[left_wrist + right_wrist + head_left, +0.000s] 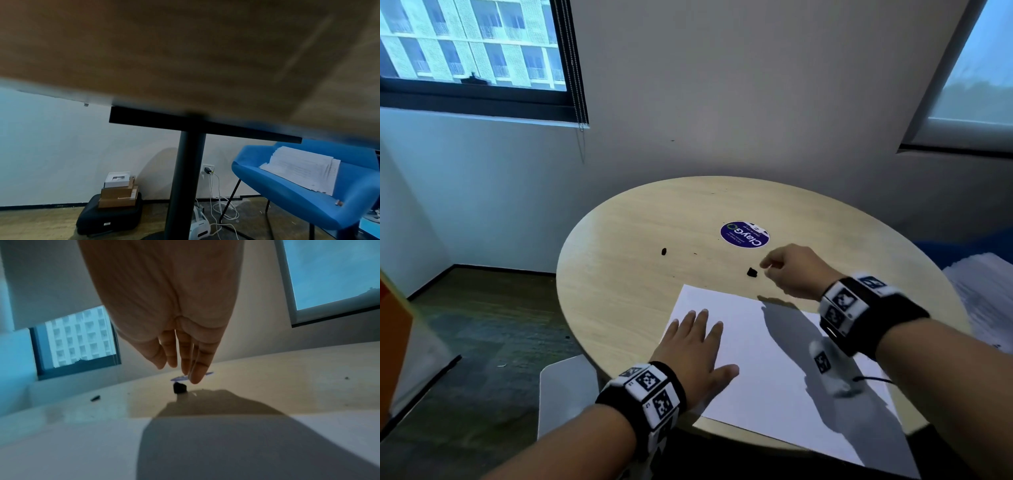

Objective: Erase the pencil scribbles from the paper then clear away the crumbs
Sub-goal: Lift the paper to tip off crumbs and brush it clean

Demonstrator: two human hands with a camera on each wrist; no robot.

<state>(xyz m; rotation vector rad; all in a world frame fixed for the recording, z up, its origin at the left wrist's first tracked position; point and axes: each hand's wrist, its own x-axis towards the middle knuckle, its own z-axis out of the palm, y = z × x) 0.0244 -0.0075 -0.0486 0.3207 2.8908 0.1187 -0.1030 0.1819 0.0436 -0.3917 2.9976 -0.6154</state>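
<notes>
Left hand [693, 346]: palm down, fingers straight and slightly spread, pressing the near-left part of the white paper sheet [750, 349]. It holds nothing. The left wrist view shows only the table underside, so finger detail comes from the head view alone.

Paper: lies at the near edge of the round wooden table [626, 240], its near corner overhanging the rim. No scribbles are legible on it in these views; whether it is fully erased I cannot tell, as shadow covers the right half.

Small dark fragment [664, 251]: on bare table, far-left of the paper, well apart from both hands. A few tiny specks sit near it.

Black eraser lump [752, 272]: on the table just beyond the paper's far edge. It could also be a large crumb; the shape is too small to settle.

Right hand [791, 270]: hovers just right of the lump, fingers loosely bent and close together, tips pointing down, gripping nothing. In the right wrist view the fingertips [195, 378] are just above the lump, not touching.

Purple round sticker [745, 234]: far of the hand, flat on the table.

Risks, as judged:
- A careless pinch may flick the lump off the table.
- If the left palm lifts, the overhanging sheet may slide off.
- The far-left fragment and specks may be missed.
</notes>
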